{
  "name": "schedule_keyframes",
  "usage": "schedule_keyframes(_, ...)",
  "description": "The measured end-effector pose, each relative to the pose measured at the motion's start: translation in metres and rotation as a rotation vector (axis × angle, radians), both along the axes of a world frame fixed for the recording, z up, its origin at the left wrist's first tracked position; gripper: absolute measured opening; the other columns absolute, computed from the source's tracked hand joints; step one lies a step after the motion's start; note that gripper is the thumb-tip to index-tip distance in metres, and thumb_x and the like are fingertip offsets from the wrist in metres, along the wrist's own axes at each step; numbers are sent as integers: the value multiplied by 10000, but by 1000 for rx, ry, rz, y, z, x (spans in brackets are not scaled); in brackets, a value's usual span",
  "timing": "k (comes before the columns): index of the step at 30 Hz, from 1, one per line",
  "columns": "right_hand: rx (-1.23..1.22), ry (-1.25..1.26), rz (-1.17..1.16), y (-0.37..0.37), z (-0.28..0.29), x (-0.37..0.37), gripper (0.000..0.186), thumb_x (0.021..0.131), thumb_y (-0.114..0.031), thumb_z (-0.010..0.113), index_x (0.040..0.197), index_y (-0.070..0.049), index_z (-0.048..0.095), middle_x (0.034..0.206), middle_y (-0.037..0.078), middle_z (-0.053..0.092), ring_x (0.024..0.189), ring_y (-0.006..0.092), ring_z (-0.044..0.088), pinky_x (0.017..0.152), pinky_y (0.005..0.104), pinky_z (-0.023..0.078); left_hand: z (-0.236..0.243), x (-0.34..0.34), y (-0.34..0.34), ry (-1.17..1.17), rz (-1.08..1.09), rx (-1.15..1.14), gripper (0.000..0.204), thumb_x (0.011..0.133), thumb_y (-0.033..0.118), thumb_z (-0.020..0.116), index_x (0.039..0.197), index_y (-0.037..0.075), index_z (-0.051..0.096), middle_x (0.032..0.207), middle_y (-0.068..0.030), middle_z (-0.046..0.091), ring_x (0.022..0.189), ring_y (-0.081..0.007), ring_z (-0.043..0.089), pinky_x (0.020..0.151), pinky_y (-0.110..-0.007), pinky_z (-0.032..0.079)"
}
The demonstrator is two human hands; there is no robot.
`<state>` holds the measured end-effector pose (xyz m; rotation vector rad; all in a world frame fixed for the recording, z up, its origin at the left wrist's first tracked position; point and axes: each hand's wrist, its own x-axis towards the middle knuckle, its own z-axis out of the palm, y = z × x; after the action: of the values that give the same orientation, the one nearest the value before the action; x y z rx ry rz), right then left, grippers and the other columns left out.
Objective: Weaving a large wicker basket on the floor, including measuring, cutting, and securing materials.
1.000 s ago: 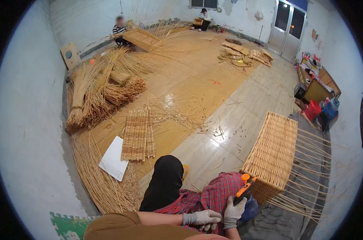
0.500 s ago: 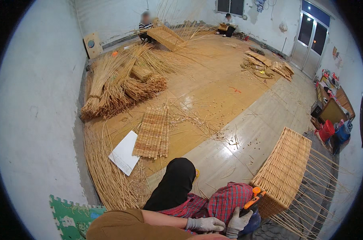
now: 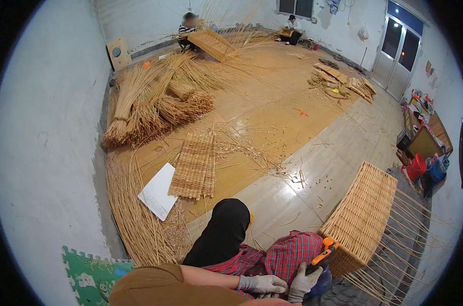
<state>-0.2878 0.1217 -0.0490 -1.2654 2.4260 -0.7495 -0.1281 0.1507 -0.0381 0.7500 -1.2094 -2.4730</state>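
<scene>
Over my lap, my left hand (image 3: 266,284) wears a pale work glove, its fingers bent and close together; what lies under them is hidden. Beside it, my right hand (image 3: 303,282), gloved too, is curled at the bottom edge, against a dark blue rounded thing (image 3: 323,283). What its fingers hold cannot be made out. Just above them sits an orange and black hand tool (image 3: 325,250), close to the wicker basket (image 3: 361,214). The basket lies tilted at my right, with long loose canes (image 3: 412,227) sticking out from its far side. A red plaid cloth (image 3: 295,251) covers my knee.
Woven panels (image 3: 193,166) and a white sheet (image 3: 160,191) lie ahead, beside loose canes (image 3: 134,214). Bundled canes (image 3: 155,102) are heaped by the left wall. Two people sit at the back, one with a large woven tray (image 3: 211,45). A red bucket (image 3: 416,167) stands right.
The view has shifted very slightly. My left hand has moved a little over my lap; the right hand, tool and basket stay nearly in place.
</scene>
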Motion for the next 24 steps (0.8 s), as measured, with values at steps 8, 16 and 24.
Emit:
schedule_keyframes(8, -30, -68, 9, 1, 4, -1, 858, 836, -455, 680, 1383, 111, 339, 1382, 285, 435, 1272, 403, 435, 1069, 421, 344, -2, -1, 1, 0, -20, 44, 260, 984, 344, 503, 1062, 112, 587, 710, 36, 601, 522, -37, 537, 418, -211, 439)
schedule_keyframes(16, -112, -36, -8, -1, -2, -4, 827, 838, -373, 710, 1383, 122, 331, 1353, 280, 462, 1249, 378, 470, 1056, 396, 375, -16, -7, 2, 41, 57, -225, 276, 980, 316, 520, 1009, 53, 597, 849, 33, 602, 811, -64, 529, 710, -273, 467)
schedule_keyframes(24, -47, -55, -13, -2, -5, -3, 809, 855, -353, 689, 1401, 109, 312, 1393, 281, 420, 1306, 381, 407, 1098, 400, 329, -15, -6, 0, 126, 39, -186, 260, 981, 285, 521, 1019, 41, 604, 891, 13, 619, 861, -87, 524, 809, -294, 451)
